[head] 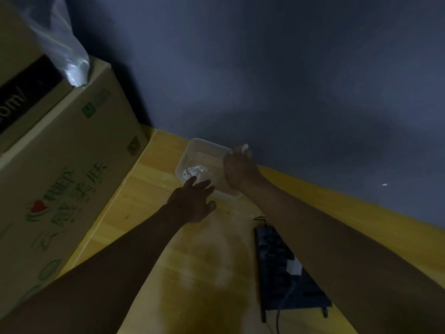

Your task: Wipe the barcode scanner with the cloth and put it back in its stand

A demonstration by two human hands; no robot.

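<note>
A clear plastic container (195, 143) stands on the wooden table by the dark wall. A crumpled white cloth (194, 171) lies inside it. My left hand (192, 203) hovers at the container's near edge, fingers spread, holding nothing, fingertips just short of the cloth. My right hand (237, 169) is curled over the container's right rim and seems to grip it; a small white bit shows at its fingertips. No barcode scanner or stand is in view. The scene is dim.
A black flat device (279, 268) with short antennas, a white plug and a cable lies on the table (204, 273) under my right forearm. Stacked cardboard boxes (65, 169) stand at the left, with a clear plastic bag (69, 61) on top.
</note>
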